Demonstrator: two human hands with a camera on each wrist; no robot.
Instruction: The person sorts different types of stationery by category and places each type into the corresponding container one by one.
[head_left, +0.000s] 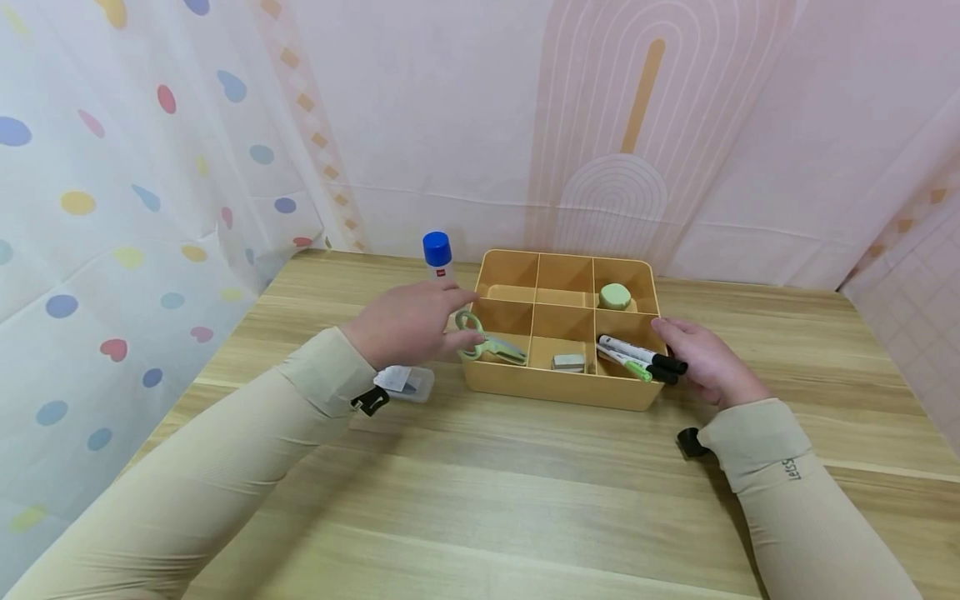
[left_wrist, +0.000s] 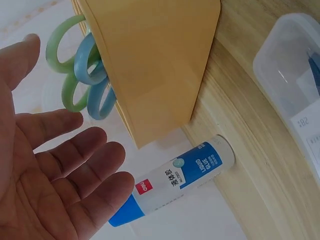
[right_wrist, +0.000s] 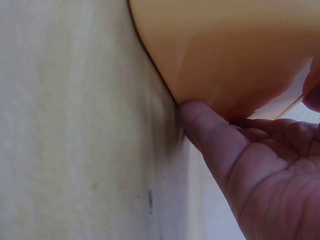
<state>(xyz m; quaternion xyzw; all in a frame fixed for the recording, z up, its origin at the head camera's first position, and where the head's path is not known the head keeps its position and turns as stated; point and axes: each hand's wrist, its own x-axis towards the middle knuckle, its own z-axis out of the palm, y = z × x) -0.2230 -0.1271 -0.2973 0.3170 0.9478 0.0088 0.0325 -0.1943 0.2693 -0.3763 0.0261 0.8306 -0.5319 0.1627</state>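
Note:
A tan six-compartment desk organizer [head_left: 555, 390] stands on the table. My left hand [head_left: 408, 323] hovers at its left end, fingers extended and apart from the scissors' handles. In the left wrist view, green scissors [left_wrist: 53, 47] and blue scissors [left_wrist: 84, 62] lean with their loops over the wall, close to the fingers [left_wrist: 70, 150]. A blue-capped liquid glue bottle [left_wrist: 187, 172] stands beside the organizer. My right hand [head_left: 705, 362] holds the organizer's right end, thumb at the rim; in the right wrist view a fingertip [right_wrist: 197, 115] touches its lower edge.
Black-capped markers [head_left: 637, 354] and a green-tipped pen stick out over the front right compartment. An eraser [head_left: 568, 362] lies front middle, a round green item [head_left: 615, 296] back right. A clear plastic case [head_left: 412, 383] lies under my left wrist. A curtain [head_left: 420, 125] hangs behind.

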